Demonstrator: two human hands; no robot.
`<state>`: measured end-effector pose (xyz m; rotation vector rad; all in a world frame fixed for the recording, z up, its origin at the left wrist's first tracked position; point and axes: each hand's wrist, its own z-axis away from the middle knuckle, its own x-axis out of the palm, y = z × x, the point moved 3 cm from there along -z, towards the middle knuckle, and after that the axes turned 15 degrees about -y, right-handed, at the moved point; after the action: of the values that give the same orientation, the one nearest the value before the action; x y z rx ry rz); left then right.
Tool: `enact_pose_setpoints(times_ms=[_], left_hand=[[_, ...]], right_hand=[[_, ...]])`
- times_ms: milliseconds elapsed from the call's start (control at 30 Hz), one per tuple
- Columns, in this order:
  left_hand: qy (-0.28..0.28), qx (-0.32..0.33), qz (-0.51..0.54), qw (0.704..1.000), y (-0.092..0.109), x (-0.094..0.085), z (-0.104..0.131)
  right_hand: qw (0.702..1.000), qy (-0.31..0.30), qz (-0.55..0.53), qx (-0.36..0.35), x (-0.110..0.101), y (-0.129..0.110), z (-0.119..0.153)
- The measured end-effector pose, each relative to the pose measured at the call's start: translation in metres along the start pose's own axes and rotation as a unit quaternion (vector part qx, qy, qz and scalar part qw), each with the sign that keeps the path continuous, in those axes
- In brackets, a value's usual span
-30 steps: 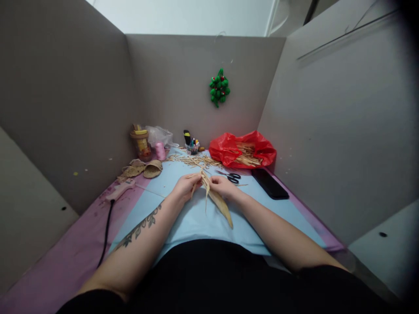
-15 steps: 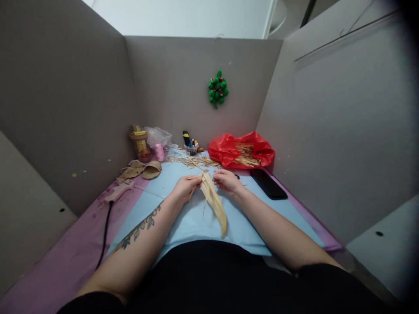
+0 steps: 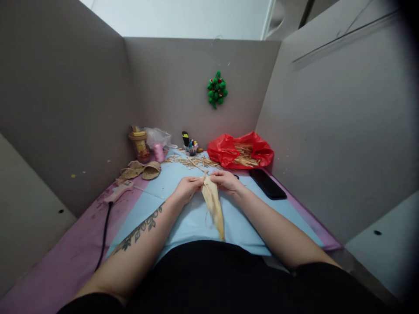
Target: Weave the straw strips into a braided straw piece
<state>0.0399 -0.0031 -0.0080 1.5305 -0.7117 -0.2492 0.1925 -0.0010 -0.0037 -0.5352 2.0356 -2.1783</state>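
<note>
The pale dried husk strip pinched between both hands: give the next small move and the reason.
Probably draw the two hands slowly apart to split it further. The left hand and right hand both pinch the top of the pale dried husk strip, and its long tail hangs free over the light blue sheet.

Husk strip [image 3: 214,205]: pale straw-yellow. Desk [image 3: 65,261] cover pink-purple, with a light blue sheet [image 3: 183,222] on top. Bag [image 3: 225,152] bright red, tan straw inside. Phone [image 3: 267,184] black. Wall ornament [image 3: 216,90] green with red dots. Spool [image 3: 159,152] pink. Glue gun [image 3: 118,192] whitish-pink, cord black. Left forearm: dark leaf-vine tattoo [image 3: 139,229]. Partition walls [image 3: 59,109] grey-brown.
</note>
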Motion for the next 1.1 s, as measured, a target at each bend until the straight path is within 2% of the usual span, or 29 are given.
enact_pose_setpoints(times_ms=[200, 367, 467, 600, 733, 800, 933, 1100], left_hand=[[0.013, -0.003, 0.004, 1.000, 0.003, 0.001, 0.001], [0.020, -0.018, -0.006, 1.000, 0.003, 0.001, 0.002], [0.019, -0.020, 0.006, 1.000, 0.006, 0.001, 0.003], [0.011, 0.011, 0.037, 0.999, 0.010, 0.003, 0.003], [-0.019, -0.028, 0.003, 0.999, 0.003, 0.008, 0.004], [-0.018, -0.041, -0.011, 0.999, -0.001, 0.009, 0.004], [-0.005, -0.046, -0.023, 0.999, -0.002, 0.008, 0.005], [-0.010, -0.047, -0.028, 0.998, 0.002, 0.007, 0.006]], right_hand=[[0.998, 0.002, 0.061, -0.003, -0.012, -0.006, 0.002], [0.995, -0.003, 0.099, -0.010, -0.012, -0.012, 0.005], [0.989, -0.017, 0.146, -0.028, -0.009, -0.011, 0.005], [0.976, -0.020, 0.209, -0.057, 0.001, -0.007, 0.004], [0.963, -0.004, 0.255, -0.083, 0.013, -0.006, 0.004], [0.967, -0.007, 0.241, -0.083, 0.017, -0.006, 0.005], [0.991, -0.057, 0.114, -0.041, 0.019, -0.004, 0.007], [0.994, -0.102, 0.030, 0.008, 0.015, -0.002, 0.007]])
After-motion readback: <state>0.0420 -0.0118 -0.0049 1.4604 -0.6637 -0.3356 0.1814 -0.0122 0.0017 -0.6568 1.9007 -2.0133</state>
